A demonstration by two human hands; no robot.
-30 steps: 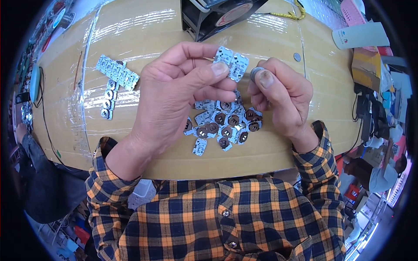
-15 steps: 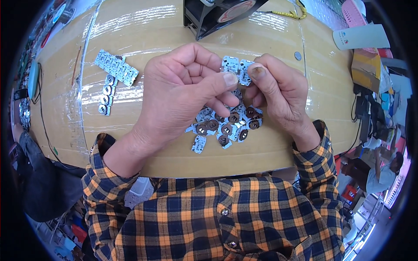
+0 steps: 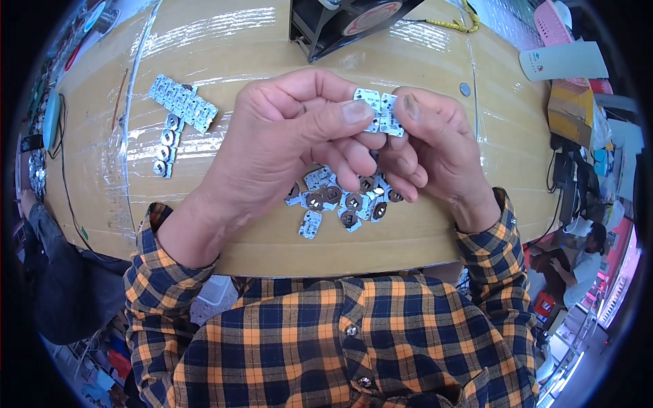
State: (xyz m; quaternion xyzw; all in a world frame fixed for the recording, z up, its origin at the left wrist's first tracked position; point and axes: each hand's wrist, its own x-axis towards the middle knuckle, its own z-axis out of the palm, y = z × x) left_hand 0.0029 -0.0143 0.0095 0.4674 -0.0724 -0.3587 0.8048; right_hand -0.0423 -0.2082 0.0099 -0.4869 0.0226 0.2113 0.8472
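Two small white circuit boards (image 3: 368,97) are held up above the table, edge against edge; whether they are joined I cannot tell. My left hand (image 3: 282,132) pinches the left board between thumb and fingers. The right board (image 3: 390,121) is gripped by my right hand (image 3: 445,139), its thumb on the face and its fingers curled beneath. Under both hands lies a loose pile of circuit boards (image 3: 353,202), many with round dark battery holders up; my fingers partly hide it. A single board (image 3: 310,224) lies face up at the pile's near edge.
Left of my hands, a strip of joined boards (image 3: 182,103) lies across another strip with round holders (image 3: 163,155). A black fan (image 3: 320,30) stands at the back. A coin-like disc (image 3: 465,89), a pale cup (image 3: 564,60) and a cardboard box (image 3: 570,109) are at right. Another person (image 3: 581,272) sits far right.
My hands have drawn closer together, and the two boards now meet edge to edge. The fingers of my right hand have spread lower, over the pile's right side.
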